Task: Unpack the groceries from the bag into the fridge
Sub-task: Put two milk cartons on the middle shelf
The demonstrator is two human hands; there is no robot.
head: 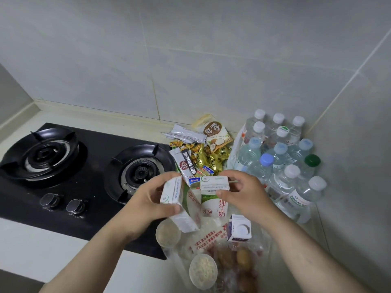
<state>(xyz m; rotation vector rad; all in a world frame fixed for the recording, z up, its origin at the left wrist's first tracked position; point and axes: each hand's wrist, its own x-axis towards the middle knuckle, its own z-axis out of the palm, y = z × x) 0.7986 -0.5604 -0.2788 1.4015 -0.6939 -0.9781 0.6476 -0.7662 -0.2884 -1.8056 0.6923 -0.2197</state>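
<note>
1. The left hand [148, 199] holds the leaning carton [178, 208] of milk, with fingers and thumb round it. If the hold is loose, the carton may slip and fall on the round tub [168, 233] just under it.
2. The right hand [247, 193] pinches the top of the upright carton [214, 205], whose foot seems to sit in the bag [211, 238]. A pinch on the top edge is a small hold, so the carton may slide out when lifted.
3. The two cartons are close together between the hands. They may bump, and one could get knocked loose.
4. The water bottles [281, 161] stand just to the right of the right hand. A wide swing of that arm may tip them.
5. The stove [84, 172] lies to the left of the left hand. A dropped carton could land on it.
6. The bag under the hands looks thin and soft. It may lift with a carton and spill what is inside.
7. The fridge is not in sight, so both cartons must be carried some way.
</note>
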